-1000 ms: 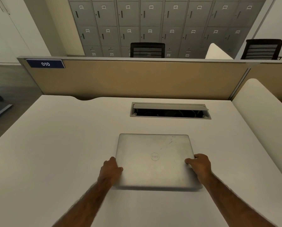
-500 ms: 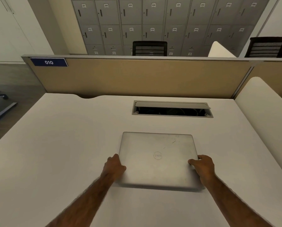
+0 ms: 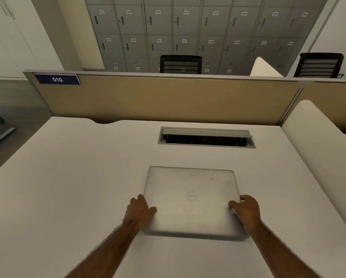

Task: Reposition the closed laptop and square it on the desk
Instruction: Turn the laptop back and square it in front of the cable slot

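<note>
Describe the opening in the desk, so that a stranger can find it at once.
On the white desk, look past the closed silver laptop, toward the tan partition. The cable box is a long grey-framed slot there; alone, it is sunk into the desk, lid raised, dark inside.
</note>
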{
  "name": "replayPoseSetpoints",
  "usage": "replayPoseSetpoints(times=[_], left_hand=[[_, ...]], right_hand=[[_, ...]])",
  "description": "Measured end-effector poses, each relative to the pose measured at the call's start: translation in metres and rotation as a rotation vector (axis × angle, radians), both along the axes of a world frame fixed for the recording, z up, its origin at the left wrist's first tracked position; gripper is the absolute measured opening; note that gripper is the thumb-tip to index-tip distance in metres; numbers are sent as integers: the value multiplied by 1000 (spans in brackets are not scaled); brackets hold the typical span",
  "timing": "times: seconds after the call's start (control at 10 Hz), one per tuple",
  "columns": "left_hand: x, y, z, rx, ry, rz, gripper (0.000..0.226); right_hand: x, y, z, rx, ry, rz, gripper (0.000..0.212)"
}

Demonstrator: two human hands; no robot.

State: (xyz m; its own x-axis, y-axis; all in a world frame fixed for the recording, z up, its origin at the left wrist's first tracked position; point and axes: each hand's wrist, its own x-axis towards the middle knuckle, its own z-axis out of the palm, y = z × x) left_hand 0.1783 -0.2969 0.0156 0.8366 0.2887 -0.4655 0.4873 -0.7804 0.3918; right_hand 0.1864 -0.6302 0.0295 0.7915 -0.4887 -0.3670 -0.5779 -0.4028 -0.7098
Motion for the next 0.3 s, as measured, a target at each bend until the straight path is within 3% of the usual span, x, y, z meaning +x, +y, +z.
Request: replayPoseSetpoints(times=[0.2, 0.3], left_hand=[[-9, -12, 7, 60, -26, -17, 54], [-8, -16, 19, 93, -52, -85, 64]], right_hand=[[-8, 6, 4, -368, 148, 244, 49], [-11, 15, 11, -596, 139, 386, 61]])
